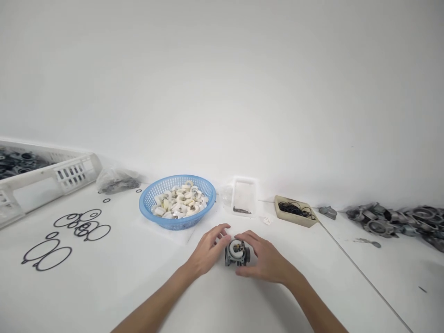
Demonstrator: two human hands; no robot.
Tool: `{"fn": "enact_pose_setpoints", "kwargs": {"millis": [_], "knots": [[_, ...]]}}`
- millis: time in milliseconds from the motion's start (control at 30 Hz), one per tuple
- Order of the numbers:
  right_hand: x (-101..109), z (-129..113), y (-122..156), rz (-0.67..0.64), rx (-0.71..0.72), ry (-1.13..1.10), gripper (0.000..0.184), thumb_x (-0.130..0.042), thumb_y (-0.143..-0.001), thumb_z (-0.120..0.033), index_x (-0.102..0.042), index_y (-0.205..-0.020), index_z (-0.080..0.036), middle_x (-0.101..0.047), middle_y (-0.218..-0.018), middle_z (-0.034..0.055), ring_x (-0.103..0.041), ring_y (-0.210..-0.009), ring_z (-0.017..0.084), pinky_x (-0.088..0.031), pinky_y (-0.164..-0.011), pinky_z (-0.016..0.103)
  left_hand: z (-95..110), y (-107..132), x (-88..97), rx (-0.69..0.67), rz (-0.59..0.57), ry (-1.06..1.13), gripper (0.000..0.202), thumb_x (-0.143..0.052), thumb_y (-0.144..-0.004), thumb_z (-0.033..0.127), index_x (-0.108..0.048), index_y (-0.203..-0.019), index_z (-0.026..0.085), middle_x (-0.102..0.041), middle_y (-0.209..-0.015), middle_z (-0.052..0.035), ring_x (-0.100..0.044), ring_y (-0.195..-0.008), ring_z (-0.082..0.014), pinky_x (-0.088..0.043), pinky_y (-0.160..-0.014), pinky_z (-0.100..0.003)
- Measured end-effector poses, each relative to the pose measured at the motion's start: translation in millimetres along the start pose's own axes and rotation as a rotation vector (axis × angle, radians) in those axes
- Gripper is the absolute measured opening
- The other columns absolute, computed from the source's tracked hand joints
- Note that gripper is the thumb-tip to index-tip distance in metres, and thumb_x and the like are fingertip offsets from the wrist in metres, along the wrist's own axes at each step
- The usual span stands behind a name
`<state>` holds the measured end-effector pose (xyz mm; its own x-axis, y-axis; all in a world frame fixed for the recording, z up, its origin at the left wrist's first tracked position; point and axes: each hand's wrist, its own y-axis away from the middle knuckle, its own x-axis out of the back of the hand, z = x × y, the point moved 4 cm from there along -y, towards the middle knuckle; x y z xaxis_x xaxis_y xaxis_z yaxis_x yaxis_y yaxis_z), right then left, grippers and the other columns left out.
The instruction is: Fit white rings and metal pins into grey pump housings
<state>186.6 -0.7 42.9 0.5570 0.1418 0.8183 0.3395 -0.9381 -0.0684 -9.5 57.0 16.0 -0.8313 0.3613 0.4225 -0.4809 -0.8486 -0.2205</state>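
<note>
A small grey metal carburetor body (237, 252) rests on the white table between my hands. Its opened side faces up, showing a white curved float (237, 250) and some brass parts inside. My right hand (265, 259) curls round its right side, fingers at the far edge and thumb at the near edge. On the left, my left hand (210, 249) has its fingers apart and loosely bent, with the fingertips close to the body's upper left edge; whether they touch it I cannot tell.
Behind stand a blue basket (144, 203) of white floats, a white tray (255, 196) holding thin metal pins, and a cream tray (291, 217) of black rings. Black gaskets (52, 256) and a white crate (38, 180) lie left. Metal bowl-shaped castings (379, 226) are piled right.
</note>
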Motion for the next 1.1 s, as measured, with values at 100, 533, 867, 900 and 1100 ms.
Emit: {"fn": "enact_pose_setpoints", "kwargs": {"millis": [100, 533, 867, 900, 1100], "knots": [[5, -13, -13, -0.073, 0.008, 0.189, 0.062, -0.086, -0.075, -0.042, -0.062, -0.131, -0.032, -0.063, -0.119, -0.0008, -0.065, -0.095, 0.022, -0.049, -0.084, 0.034, -1, 0, 2.0, 0.009, -0.002, 0.03, 0.054, -0.041, -0.103, 0.062, -0.059, -0.14, 0.026, -0.069, -0.112, -0.0049, -0.063, -0.101, -0.0231, -0.05, -0.089, -0.033], [15, -39, -39, -0.254, -0.003, 0.471, 0.05, -0.083, -0.071, -0.044, -0.066, -0.115, -0.028, -0.069, -0.106, 0.0007, -0.064, -0.09, 0.025, -0.042, -0.074, 0.032, -4, 0, 8.9, -0.005, 0.022, 0.047, 0.057, -0.038, -0.103, 0.064, -0.059, -0.139, 0.025, -0.068, -0.091, -0.0009, -0.062, -0.092, -0.0229, -0.046, -0.087, -0.032], [84, -70, -52, -0.153, -0.033, 0.465, 0.041, -0.079, -0.075, -0.041, -0.068, -0.112, -0.027, -0.07, -0.11, 0.0028, -0.064, -0.098, 0.028, -0.043, -0.074, 0.031, -9, 0, 7.5, 0.016, 0.02, 0.052, 0.061, -0.03, -0.105, 0.067, -0.059, -0.139, 0.025, -0.072, -0.099, -0.0053, -0.065, -0.104, -0.0278, -0.046, -0.098, -0.038], [93, -72, -53, -0.139, -0.04, 0.463, 0.039, -0.078, -0.076, -0.041, -0.069, -0.111, -0.027, -0.07, -0.11, 0.003, -0.064, -0.097, 0.027, -0.043, -0.073, 0.032, -9, 0, 7.8, 0.018, 0.023, 0.053, 0.061, -0.029, -0.105, 0.066, -0.06, -0.138, 0.025, -0.072, -0.099, -0.0055, -0.065, -0.104, -0.0276, -0.046, -0.098, -0.038], [123, -73, -48, -0.116, -0.095, 0.444, 0.04, -0.079, -0.076, -0.043, -0.07, -0.112, -0.029, -0.069, -0.108, 0.003, -0.064, -0.096, 0.027, -0.043, -0.069, 0.03, -12, -4, 8.7, 0.018, 0.033, 0.071, 0.066, -0.025, -0.105, 0.067, -0.072, -0.106, 0.021, -0.073, -0.095, -0.0055, -0.066, -0.096, -0.0258, -0.048, -0.094, -0.035]]}}
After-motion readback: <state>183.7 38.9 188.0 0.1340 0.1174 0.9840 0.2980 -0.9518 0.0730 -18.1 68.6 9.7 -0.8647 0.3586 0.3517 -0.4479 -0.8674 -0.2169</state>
